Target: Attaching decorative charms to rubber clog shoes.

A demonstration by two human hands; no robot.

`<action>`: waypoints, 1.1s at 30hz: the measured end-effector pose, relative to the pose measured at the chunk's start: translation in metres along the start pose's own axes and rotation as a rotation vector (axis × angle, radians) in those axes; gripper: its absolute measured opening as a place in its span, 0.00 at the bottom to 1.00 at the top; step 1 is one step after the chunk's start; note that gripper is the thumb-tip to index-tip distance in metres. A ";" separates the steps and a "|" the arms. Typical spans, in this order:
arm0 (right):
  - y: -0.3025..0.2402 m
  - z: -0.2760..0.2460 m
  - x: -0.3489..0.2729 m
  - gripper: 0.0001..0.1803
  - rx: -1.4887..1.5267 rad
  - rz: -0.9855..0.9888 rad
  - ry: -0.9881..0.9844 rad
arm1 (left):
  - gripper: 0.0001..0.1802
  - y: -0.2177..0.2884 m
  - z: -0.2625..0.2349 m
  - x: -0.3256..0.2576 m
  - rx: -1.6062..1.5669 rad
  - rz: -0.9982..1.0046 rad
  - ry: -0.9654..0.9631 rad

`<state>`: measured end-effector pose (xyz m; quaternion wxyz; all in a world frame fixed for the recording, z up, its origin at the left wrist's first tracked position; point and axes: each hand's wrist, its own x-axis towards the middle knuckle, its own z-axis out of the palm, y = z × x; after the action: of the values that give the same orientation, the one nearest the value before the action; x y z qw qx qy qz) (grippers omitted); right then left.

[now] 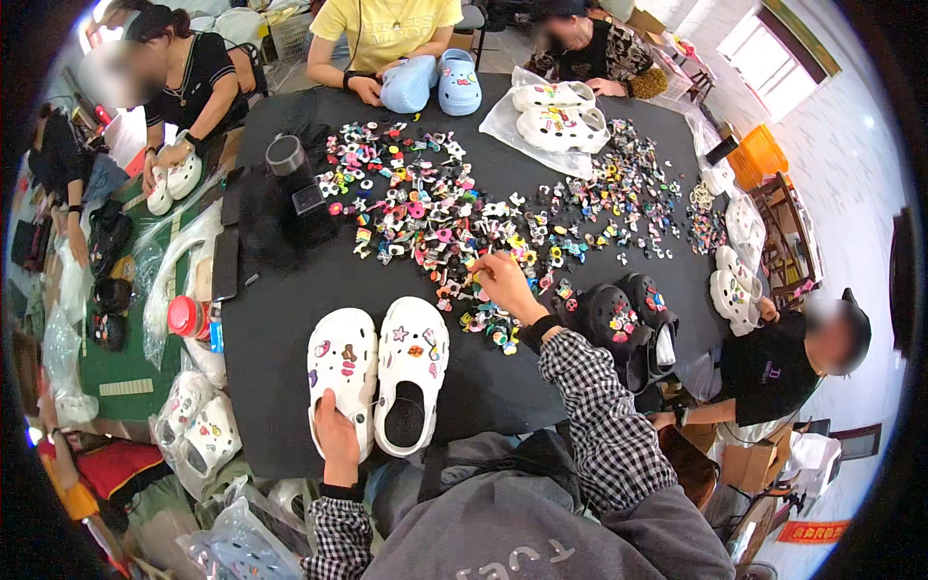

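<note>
Two white clogs stand side by side in front of me, toes pointing away. My left hand (335, 435) is closed at the heel of the left white clog (343, 338), which carries several colourful charms. Beside it, the right white clog (414, 338) also has charms on its top, including a star; no hand is on it. My right hand (509, 288) reaches into the near edge of a big heap of small shoe charms (416, 198). Its fingers are pinched together among the charms; what they hold, if anything, is too small to make out.
A pair of black clogs (609, 319) with charms sits right of my right arm. Across the black table (280, 387), a person holds light blue clogs (459, 82); white clogs (561, 126) lie on plastic nearby. A metal-topped dark object (285, 155) stands left of the heap. Other people work around.
</note>
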<state>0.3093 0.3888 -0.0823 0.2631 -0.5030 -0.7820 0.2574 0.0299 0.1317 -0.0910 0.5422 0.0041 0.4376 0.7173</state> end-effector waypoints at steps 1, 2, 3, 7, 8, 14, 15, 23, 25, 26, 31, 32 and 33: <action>-0.006 0.005 0.002 0.05 -0.006 -0.041 0.012 | 0.17 0.000 0.000 0.001 -0.007 -0.011 0.017; -0.013 0.012 0.005 0.05 -0.012 -0.082 0.024 | 0.17 0.001 -0.001 0.000 -0.007 -0.008 0.021; -0.019 0.018 0.005 0.06 -0.056 -0.145 0.014 | 0.17 0.001 -0.002 -0.001 0.011 -0.007 0.024; -0.036 0.040 0.009 0.08 -0.254 -0.173 -0.052 | 0.18 0.002 0.007 -0.004 0.035 0.016 0.017; -0.033 0.043 0.010 0.08 -0.254 -0.176 -0.054 | 0.18 0.003 0.009 -0.005 0.032 0.021 0.004; -0.031 0.059 0.017 0.12 -0.493 -0.209 -0.005 | 0.18 0.005 0.008 -0.007 0.023 0.018 -0.025; -0.033 0.062 0.021 0.12 -0.505 -0.214 0.022 | 0.17 0.005 0.010 -0.008 0.027 0.015 -0.007; -0.040 0.064 0.023 0.11 -0.455 -0.231 0.053 | 0.18 0.003 0.010 -0.006 0.045 -0.002 0.050; -0.039 0.063 0.020 0.11 -0.376 -0.196 0.039 | 0.17 0.005 0.012 -0.008 0.034 0.009 0.033; -0.036 0.061 0.019 0.11 -0.301 -0.155 0.029 | 0.17 0.004 0.011 -0.007 0.031 0.007 0.031; -0.038 0.040 0.007 0.11 -0.003 -0.044 -0.023 | 0.17 0.005 0.006 -0.006 0.018 -0.006 0.030; -0.041 0.036 0.004 0.10 0.072 -0.018 -0.020 | 0.17 0.005 0.006 -0.006 0.017 0.000 0.035; -0.043 0.031 0.001 0.09 0.086 -0.024 -0.027 | 0.17 0.003 0.008 -0.005 0.011 0.012 0.038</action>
<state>0.2599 0.3698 -0.0757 0.2769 -0.4783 -0.7798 0.2943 0.0338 0.1323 -0.0819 0.5295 -0.0042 0.4517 0.7180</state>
